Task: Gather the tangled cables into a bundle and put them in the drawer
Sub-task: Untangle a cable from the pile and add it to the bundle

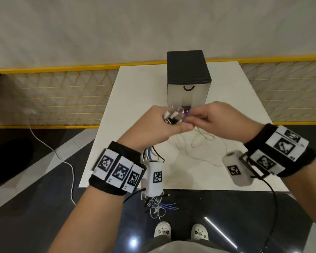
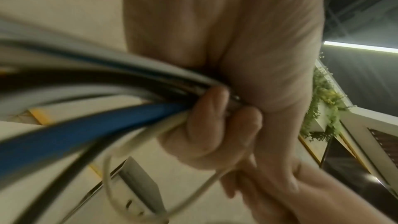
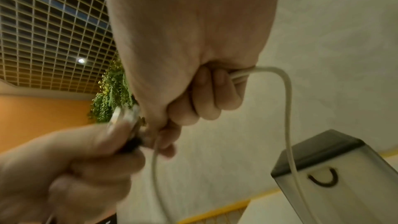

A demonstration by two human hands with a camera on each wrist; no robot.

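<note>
My left hand (image 1: 164, 123) grips a bundle of cables (image 2: 90, 94), white, black and blue, with the plug ends (image 1: 172, 115) sticking up out of the fist. The rest of the bundle hangs below my left wrist (image 1: 157, 205). My right hand (image 1: 204, 117) pinches a thin white cable (image 3: 287, 108) right beside the left fist; that cable loops down onto the white table (image 1: 135, 110) as loose coils (image 1: 195, 143). Behind the hands stands the small drawer unit (image 1: 188, 83), black on top, its upper drawer closed with a dark curved handle (image 1: 188, 88).
A yellow mesh railing (image 1: 62, 95) runs behind the table. A white cord (image 1: 62, 161) trails over the dark floor on the left. My shoes (image 1: 181, 232) stand at the table's near edge.
</note>
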